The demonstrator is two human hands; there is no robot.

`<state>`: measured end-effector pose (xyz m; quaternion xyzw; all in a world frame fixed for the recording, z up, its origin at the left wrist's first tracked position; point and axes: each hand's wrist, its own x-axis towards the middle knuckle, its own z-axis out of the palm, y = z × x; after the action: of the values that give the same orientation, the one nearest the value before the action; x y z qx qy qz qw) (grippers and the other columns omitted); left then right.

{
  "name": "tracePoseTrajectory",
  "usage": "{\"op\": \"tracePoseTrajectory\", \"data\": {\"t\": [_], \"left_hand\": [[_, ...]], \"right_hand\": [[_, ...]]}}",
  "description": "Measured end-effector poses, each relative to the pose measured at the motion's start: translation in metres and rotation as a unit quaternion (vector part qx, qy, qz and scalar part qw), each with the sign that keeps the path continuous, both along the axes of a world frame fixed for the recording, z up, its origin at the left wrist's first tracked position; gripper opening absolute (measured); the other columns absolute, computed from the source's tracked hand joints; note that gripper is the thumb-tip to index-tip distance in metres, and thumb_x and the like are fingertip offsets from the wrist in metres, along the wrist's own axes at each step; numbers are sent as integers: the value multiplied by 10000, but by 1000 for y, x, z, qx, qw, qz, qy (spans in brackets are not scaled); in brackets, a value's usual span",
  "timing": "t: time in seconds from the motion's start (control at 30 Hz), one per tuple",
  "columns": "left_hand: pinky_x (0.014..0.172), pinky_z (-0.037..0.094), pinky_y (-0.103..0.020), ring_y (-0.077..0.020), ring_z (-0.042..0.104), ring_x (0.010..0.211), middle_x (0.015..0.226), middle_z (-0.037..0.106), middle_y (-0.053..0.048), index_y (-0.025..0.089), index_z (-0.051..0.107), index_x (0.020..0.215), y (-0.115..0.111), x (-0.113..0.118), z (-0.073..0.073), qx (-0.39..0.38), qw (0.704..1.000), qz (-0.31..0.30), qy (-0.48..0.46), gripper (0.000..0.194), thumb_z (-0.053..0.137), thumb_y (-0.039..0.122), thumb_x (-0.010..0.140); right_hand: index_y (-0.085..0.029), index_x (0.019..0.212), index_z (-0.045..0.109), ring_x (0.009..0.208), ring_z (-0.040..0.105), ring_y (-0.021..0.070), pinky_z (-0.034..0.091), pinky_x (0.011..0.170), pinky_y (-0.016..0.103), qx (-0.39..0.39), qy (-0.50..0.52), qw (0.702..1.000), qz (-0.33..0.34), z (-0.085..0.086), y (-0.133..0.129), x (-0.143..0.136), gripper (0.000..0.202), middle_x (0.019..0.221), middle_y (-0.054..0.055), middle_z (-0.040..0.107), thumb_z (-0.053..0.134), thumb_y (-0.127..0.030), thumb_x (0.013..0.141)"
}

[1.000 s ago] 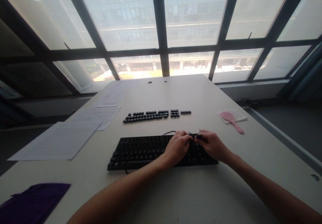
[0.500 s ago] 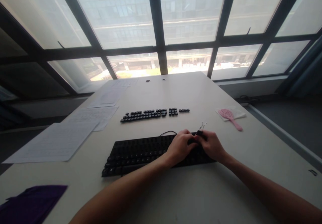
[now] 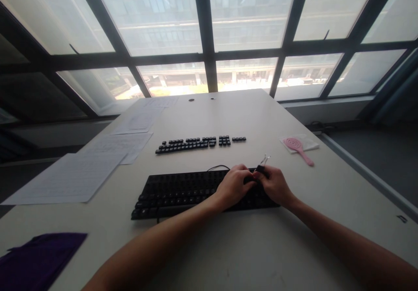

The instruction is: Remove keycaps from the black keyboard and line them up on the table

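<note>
A black keyboard (image 3: 183, 186) lies in front of me, with its upper rows stripped of keycaps on the left and middle. My right hand (image 3: 276, 186) is closed on a keycap puller (image 3: 261, 167), whose two wire prongs point up and away from the keys. Against it rests my left hand (image 3: 233, 186), its fingers bent and pressed together over the keyboard's right part. Whatever those left fingertips pinch is hidden. Beyond the keyboard, loose black keycaps (image 3: 186, 145) are laid out in rows.
Printed paper sheets (image 3: 65, 177) cover the table's left side. A pink hairbrush (image 3: 298, 148) lies on a clear plastic bag at the right. Purple cloth (image 3: 42, 260) sits at the near left. A cable (image 3: 218, 166) curves behind the keyboard.
The camera view has shifted slightly, so the tabletop things appear a little higher. Both hands stay together over the keyboard, and the puller's prongs lean slightly more to the right.
</note>
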<state>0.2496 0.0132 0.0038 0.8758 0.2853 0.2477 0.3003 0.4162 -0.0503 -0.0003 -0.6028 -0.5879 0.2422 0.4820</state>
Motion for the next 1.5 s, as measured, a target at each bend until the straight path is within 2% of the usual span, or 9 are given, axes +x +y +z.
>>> {"op": "tracePoseTrajectory", "data": {"t": [0.23,0.37,0.5,0.67,0.87,1.07,1.2,1.33,1.5], "left_hand": [[895,480,-327,-208,596,962,995,630,-51,218,722,951,-2,0,3,3,1000,-2,9,116,681,259,850],[887,482,-325,-214,589,975,1008,622,-59,207,699,922,-3,-1,6,13,1000,-1,12,97,669,246,838],[858,487,-316,-207,584,955,998,612,-58,202,669,858,-3,-1,3,18,1000,7,11,62,645,259,855],[833,485,-295,-193,581,938,995,608,-46,204,647,856,-2,0,0,28,999,10,22,47,613,174,845],[879,481,-314,-207,579,977,1034,608,-52,209,657,928,-4,-1,5,35,999,5,32,79,648,245,859],[902,474,-323,-211,574,996,1045,610,-54,206,668,975,-5,0,5,36,999,1,38,113,649,231,866],[890,473,-325,-203,580,965,1014,615,-58,193,676,942,-5,0,5,30,999,4,20,87,610,232,900],[838,469,-305,-183,584,895,949,613,-41,189,668,840,-3,-1,4,15,1000,7,-11,136,612,285,917],[752,453,-297,-189,567,844,887,595,-22,187,608,825,-3,-1,5,8,999,40,-2,183,743,308,812]], "right_hand": [[-178,757,668,684,603,194,446,631,284,13,-8,1000,1,-3,-1,-1,185,724,24,695,570,-274,881],[-193,779,667,706,601,200,458,664,303,53,-58,997,8,-5,-1,-1,163,754,42,687,583,-278,891],[-209,787,651,720,573,191,451,688,304,109,-114,985,67,-7,-3,-1,210,775,54,635,518,-258,943],[-213,817,650,733,536,191,420,697,302,130,-190,965,123,-5,-5,-3,239,778,57,592,460,-227,961],[-194,772,656,691,583,188,443,662,293,49,-55,997,23,-3,0,-1,176,741,33,658,573,-274,905],[-172,749,670,681,586,179,447,642,280,19,5,1000,18,0,0,0,187,713,24,671,599,-289,876],[-158,749,650,562,531,148,409,518,254,21,90,995,-38,0,3,3,251,638,18,630,609,-370,877],[-159,720,637,544,507,131,384,503,241,34,85,995,-46,-1,4,5,259,614,3,599,636,-370,871],[-165,722,640,570,534,144,410,533,254,41,68,996,-42,-2,4,4,249,628,2,610,622,-348,890]]}}
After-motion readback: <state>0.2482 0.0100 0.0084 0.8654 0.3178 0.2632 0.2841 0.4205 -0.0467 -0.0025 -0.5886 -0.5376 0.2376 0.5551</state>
